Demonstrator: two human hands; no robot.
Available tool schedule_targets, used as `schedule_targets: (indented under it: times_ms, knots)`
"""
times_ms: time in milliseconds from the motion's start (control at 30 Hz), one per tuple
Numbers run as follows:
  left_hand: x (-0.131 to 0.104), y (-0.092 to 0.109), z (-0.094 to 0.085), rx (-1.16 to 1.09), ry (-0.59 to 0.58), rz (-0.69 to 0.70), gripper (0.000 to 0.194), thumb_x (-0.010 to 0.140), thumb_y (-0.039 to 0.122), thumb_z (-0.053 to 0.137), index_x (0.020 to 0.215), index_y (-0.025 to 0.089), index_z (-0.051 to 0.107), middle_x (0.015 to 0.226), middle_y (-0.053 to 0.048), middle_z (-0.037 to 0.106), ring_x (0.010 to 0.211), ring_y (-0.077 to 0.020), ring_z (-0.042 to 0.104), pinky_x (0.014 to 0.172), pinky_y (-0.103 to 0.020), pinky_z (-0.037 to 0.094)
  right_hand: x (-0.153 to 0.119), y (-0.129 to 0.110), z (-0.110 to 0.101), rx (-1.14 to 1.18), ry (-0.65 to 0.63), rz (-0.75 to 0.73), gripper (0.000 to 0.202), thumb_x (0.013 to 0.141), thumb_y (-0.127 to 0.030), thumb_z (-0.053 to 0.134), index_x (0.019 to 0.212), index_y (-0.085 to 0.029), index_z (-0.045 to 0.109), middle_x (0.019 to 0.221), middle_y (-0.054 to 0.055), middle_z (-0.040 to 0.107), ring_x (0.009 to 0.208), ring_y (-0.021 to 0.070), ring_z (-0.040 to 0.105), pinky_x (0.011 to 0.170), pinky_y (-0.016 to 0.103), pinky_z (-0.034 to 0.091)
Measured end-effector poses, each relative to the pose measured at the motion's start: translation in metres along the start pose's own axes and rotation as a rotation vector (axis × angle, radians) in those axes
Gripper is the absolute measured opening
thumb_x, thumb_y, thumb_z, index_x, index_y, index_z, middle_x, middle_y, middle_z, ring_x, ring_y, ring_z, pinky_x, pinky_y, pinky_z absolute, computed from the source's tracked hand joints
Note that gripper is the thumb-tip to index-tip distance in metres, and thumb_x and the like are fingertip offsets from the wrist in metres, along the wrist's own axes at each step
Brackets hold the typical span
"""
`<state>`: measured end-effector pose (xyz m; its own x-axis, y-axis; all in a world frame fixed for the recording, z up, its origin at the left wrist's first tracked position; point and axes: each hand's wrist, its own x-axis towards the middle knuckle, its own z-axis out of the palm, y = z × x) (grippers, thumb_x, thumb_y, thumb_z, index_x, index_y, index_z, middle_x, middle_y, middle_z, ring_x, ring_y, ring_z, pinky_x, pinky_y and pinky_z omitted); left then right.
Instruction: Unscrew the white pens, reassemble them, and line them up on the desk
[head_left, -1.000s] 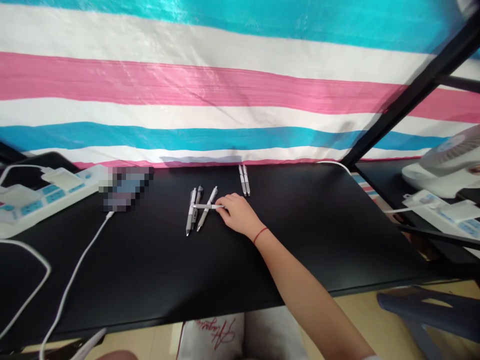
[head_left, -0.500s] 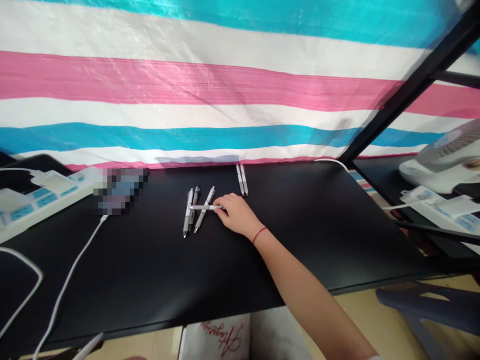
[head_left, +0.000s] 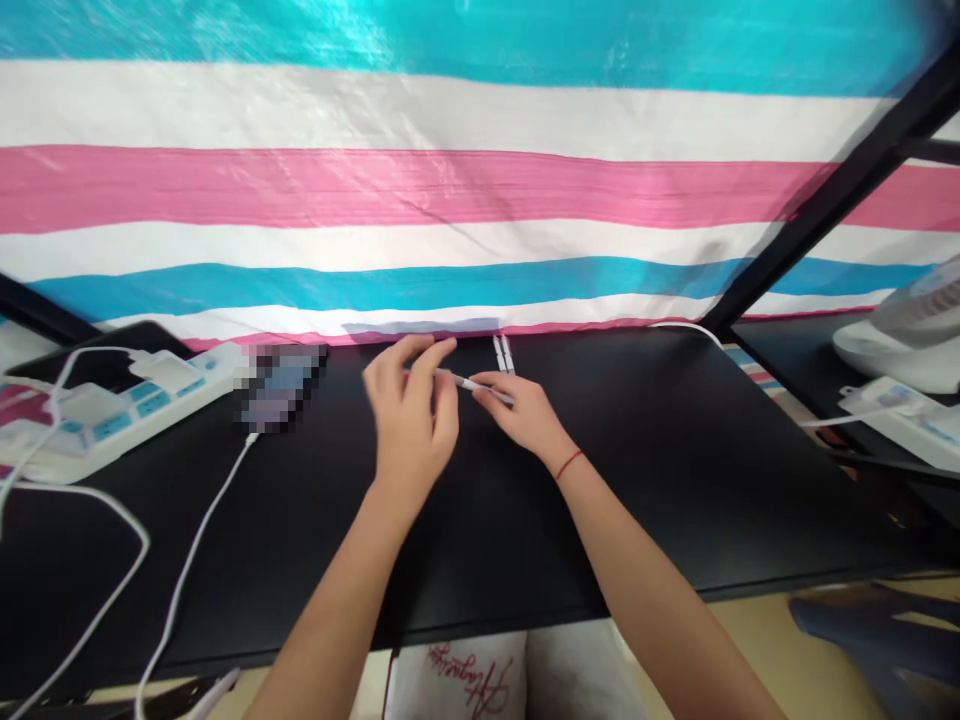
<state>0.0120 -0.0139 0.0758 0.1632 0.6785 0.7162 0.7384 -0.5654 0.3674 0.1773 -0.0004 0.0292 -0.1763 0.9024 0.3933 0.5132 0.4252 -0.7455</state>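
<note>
My right hand (head_left: 521, 410) pinches a white and grey pen (head_left: 468, 383) above the black table. The pen slants, its left end running up to my left hand (head_left: 409, 415). My left hand's fingers are spread and curved, with the thumb in front of that end; whether they touch is unclear. Just behind my right hand, two white pens (head_left: 502, 350) lie side by side near the table's back edge, their near ends covered. The other pens seen earlier on the table are hidden behind my left hand.
On the left are a phone (head_left: 281, 390) with a white charging cable (head_left: 196, 545) and a white power strip (head_left: 120, 415). A striped sheet (head_left: 480, 190) hangs along the back of the black table (head_left: 495, 540). A white fan (head_left: 900, 335) stands far right.
My left hand has come in from below and now covers the loose pens. My right hand still holds its pen, now tilted down to the right. The view has shifted slightly.
</note>
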Motion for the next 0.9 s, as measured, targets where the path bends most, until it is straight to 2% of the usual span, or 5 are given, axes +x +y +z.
schedule_targets:
  times_ms: [200,367,500,733,900]
  knots:
    - [0.005,-0.052,0.027,-0.032,-0.461,0.023,0.028,0.095,0.03,0.036,0.095,0.019,0.061,0.09,-0.005,0.063,0.088,-0.0191,0.057,0.084,-0.033,0.042,0.001,0.005,-0.018,0.21,0.023,0.094,0.026,0.082,-0.032,0.059,0.105,-0.02,0.065,0.089,0.004,0.069,0.078,0.0161,0.063,0.073,0.029,0.05]
    - [-0.004,-0.062,0.027,-0.131,-0.361,-0.066,0.028,0.096,0.032,0.033,0.09,0.018,0.057,0.084,-0.004,0.059,0.084,-0.0173,0.057,0.08,-0.029,0.043,0.003,0.011,-0.022,0.431,0.081,0.327,0.028,0.083,-0.046,0.056,0.084,-0.018,0.061,0.068,0.002,0.064,0.047,0.0096,0.048,0.043,0.022,0.038]
    - [-0.003,-0.062,0.028,-0.119,-0.324,-0.072,0.028,0.095,0.03,0.032,0.087,0.018,0.056,0.081,-0.004,0.059,0.082,-0.0181,0.056,0.078,-0.03,0.043,0.003,0.014,-0.025,0.43,0.074,0.337,0.03,0.084,-0.046,0.056,0.073,-0.017,0.058,0.061,0.0,0.058,0.048,0.009,0.046,0.043,0.021,0.037]
    - [-0.005,-0.062,0.031,-0.144,-0.361,-0.138,0.031,0.095,0.03,0.031,0.081,0.019,0.056,0.076,-0.003,0.058,0.076,-0.0176,0.056,0.072,-0.029,0.042,0.001,0.013,-0.022,0.394,0.122,0.234,0.021,0.084,-0.04,0.058,0.088,-0.019,0.059,0.066,-0.001,0.057,0.056,0.0111,0.053,0.052,0.025,0.045]
    - [-0.006,-0.06,0.032,-0.141,-0.323,-0.118,0.03,0.096,0.031,0.031,0.085,0.018,0.056,0.079,-0.004,0.057,0.08,-0.0181,0.055,0.075,-0.029,0.042,0.001,0.014,-0.015,0.503,0.141,0.265,0.032,0.085,-0.045,0.054,0.107,-0.021,0.053,0.077,0.001,0.062,0.056,0.0115,0.055,0.048,0.024,0.046]
